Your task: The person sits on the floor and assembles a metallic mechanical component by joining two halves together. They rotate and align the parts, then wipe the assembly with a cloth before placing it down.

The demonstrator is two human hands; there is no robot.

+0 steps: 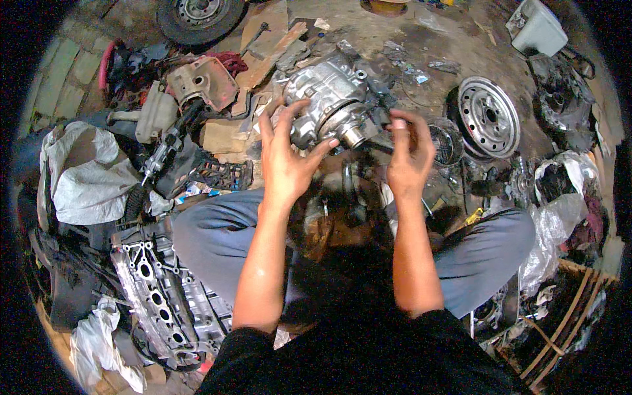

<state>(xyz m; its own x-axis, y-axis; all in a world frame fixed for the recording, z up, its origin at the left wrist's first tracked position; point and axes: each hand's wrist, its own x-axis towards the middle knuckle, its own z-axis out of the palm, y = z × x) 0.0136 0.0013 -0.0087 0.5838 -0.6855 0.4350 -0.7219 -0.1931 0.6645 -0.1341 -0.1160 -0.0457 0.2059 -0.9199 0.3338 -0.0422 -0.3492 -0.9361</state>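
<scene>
Both forearms are reaching up from the lower edge over the person's crossed knees, and the left hand (284,158) is spreading open, fingers fanned, its palm and fingertips pressing against the near side of a silver ribbed metal housing (327,99) that is resting on the dirt floor (421,39) just ahead of the knees. That hand is bracing rather than gripping, so the housing, which is sitting tilted with its short round shaft (353,136) pointing toward the person, is looking liable to roll or slide if the push comes off centre. To the right, the right hand (409,155) is closing with its fingers curled at the shaft end; whether it is pinching a small part or a tool I cannot tell, and anything small dropped from it would likely be vanishing into the litter and dark gaps between the knees. Greasy metal could also be making the left palm slip. Further out, a cylinder head (164,303) is lying beside the left knee, a steel wheel rim (489,117) is lying to the right, and a tyre (197,16) is lying at the far edge, crowding the space for a heavy piece tipping over.
</scene>
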